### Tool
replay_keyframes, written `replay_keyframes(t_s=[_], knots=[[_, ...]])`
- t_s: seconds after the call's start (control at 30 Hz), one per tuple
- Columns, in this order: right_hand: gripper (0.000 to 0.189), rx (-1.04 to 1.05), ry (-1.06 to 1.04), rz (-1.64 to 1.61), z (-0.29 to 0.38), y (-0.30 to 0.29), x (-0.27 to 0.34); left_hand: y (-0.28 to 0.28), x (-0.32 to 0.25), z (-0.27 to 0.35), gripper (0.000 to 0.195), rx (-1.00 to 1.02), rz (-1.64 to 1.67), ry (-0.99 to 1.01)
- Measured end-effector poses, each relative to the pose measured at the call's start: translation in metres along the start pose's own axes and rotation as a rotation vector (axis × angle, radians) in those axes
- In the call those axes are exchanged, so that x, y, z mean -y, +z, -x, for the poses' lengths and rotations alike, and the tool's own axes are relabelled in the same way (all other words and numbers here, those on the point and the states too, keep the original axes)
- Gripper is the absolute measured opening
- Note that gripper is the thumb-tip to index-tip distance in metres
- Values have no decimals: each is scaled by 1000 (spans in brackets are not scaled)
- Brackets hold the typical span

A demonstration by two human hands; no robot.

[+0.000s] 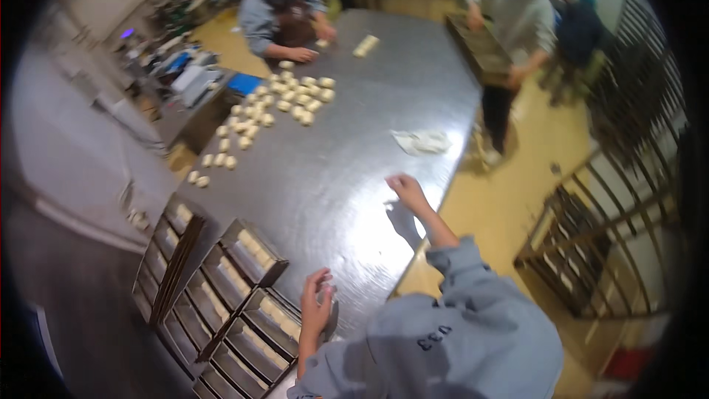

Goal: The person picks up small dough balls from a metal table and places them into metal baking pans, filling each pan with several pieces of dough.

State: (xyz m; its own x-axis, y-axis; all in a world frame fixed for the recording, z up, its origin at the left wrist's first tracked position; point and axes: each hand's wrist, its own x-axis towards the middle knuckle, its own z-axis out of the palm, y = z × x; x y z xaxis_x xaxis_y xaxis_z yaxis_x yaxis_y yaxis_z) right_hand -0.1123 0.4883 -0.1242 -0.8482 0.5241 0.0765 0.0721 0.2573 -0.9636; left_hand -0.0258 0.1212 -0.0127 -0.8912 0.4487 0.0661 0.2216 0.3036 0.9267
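Observation:
My left hand (317, 300) is over the near end of a steel worktable (354, 138), its fingers curved and apart with nothing seen in them. It is beside the strapped metal loaf pans (265, 324), which hold rows of pale dough pieces (274, 313). Farther out, near the table's right edge, my right hand (409, 191) hovers above its own shadow, fingers bent. Whether its fingertips hold anything is too blurred to tell. A crumpled white cloth (422, 142) lies just beyond it. Several rolled dough pieces (302, 97) are spread along the table's left side.
Across the table a co-worker (285, 16) handles dough near a short dough row (366, 46). Another person (515, 16) carries a pan set (479, 50) along the right side. A metal rack (598, 244) stands at right. More pans (166, 255) stand at the left corner.

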Motion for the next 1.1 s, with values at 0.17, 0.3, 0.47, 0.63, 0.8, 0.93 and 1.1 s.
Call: replay_keyframes(t_s=[0.17, 0.3, 0.47, 0.63, 0.8, 0.93, 1.1], knots=[[22, -138, -25, 35, -59, -37, 3, 35, 16, -24, 38, -24, 296, -132], [27, -138, 223, 237, -124, -72, -2, 65, 23, -52, 39, -17, 390, -179], [36, -124, 20, 717, -190, -81, -84, 109, 14, -123, 40, -62, 387, -198], [21, 405, -156, 598, -203, -60, -74, 175, -4, -213, 44, -472, 701, -356], [12, 944, 232, -471, -146, -20, -34, 246, 63, -276, 52, -726, 1386, -594], [17, 1225, 28, -295, -118, -20, 14, 246, 21, -289, 62, -858, 1442, -525], [15, 1098, -342, -90, -127, -28, 0, 255, -9, -276, 49, -556, 1496, -595]])
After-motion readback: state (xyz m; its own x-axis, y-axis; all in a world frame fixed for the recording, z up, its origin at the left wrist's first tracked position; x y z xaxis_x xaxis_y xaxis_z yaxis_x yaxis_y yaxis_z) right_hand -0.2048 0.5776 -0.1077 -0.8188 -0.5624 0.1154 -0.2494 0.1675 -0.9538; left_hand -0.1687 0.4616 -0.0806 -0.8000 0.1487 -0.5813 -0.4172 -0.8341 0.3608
